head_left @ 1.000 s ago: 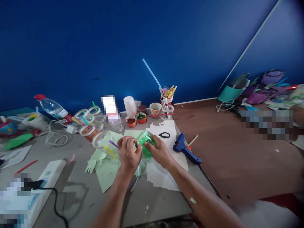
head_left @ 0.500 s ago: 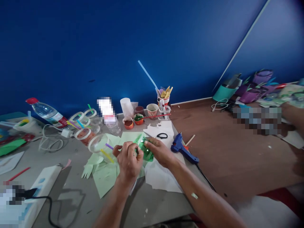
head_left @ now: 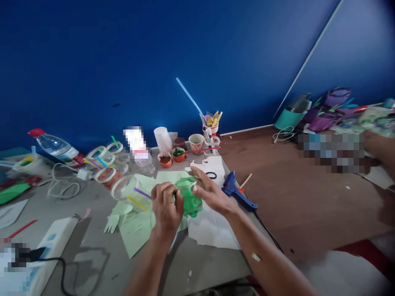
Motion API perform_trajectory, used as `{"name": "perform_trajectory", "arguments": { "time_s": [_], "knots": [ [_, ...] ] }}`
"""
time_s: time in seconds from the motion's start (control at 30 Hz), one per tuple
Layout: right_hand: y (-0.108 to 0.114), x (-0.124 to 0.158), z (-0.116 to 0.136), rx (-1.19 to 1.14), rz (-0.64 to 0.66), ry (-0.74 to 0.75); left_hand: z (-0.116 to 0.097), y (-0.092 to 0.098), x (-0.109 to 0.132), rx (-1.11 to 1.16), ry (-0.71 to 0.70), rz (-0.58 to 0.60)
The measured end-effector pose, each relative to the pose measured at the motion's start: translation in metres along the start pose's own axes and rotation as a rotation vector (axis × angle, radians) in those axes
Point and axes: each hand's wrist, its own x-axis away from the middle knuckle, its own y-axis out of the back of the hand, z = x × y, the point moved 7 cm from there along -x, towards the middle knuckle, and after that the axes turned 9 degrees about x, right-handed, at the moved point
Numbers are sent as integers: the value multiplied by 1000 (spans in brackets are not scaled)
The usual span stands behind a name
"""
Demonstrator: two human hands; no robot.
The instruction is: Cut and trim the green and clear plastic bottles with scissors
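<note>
A blue wall (head_left: pixel 154 61) stands behind a grey table (head_left: pixel 101 246), where a white sheet (head_left: pixel 210 234) and light-green paper (head_left: pixel 135 234) lie beneath the person's hands, with a blue glue gun (head_left: pixel 243 198) to their right. The left hand (head_left: pixel 168 201) is curled closed, gripping the side of a translucent green plastic piece (head_left: pixel 190 199) that is above the papers between both hands, while the right hand (head_left: pixel 212 193) is open, fingers outstretched, thumb over the piece's right edge. Just beside the glue gun lies a thin pale stick (head_left: pixel 246 181).
</note>
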Motion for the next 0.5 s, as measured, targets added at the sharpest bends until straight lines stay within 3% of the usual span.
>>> {"name": "perform_trajectory", "arguments": {
  "time_s": [0.2, 0.33, 0.5],
  "knots": [
    [-9, 1, 0, 209, -119, -80, -4, -9, 1, 93, 57, 39],
    [-6, -1, 9, 77, -113, -15, -16, -1, -7, 201, 77, -13],
    [-17, -3, 5, -265, 31, -104, -17, 7, -8, 347, 175, -86]
  ]
}}
